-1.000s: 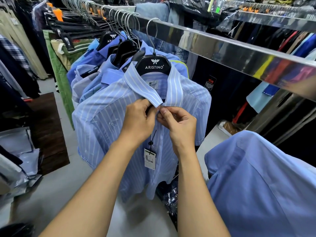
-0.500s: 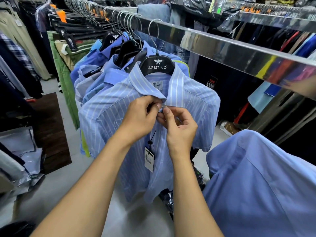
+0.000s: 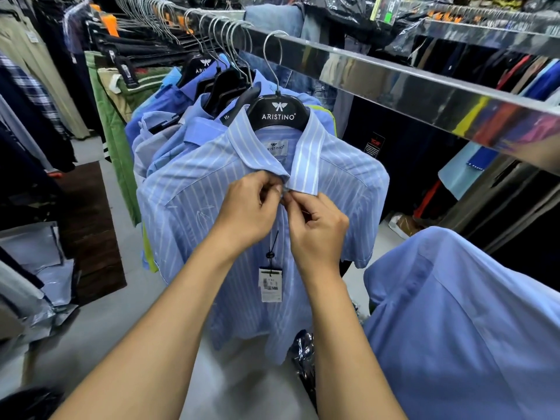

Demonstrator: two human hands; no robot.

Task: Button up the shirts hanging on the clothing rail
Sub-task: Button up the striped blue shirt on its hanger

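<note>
While the striped shirt hangs, left hand and right hand pinching its collar placket, fingers curled.

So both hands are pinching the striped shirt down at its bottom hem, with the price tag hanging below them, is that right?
Not quite. In the head view the left hand and right hand pinch the striped shirt just under the collar, at the top of the front opening, not at the bottom hem. The price tag does hang below them.
</note>
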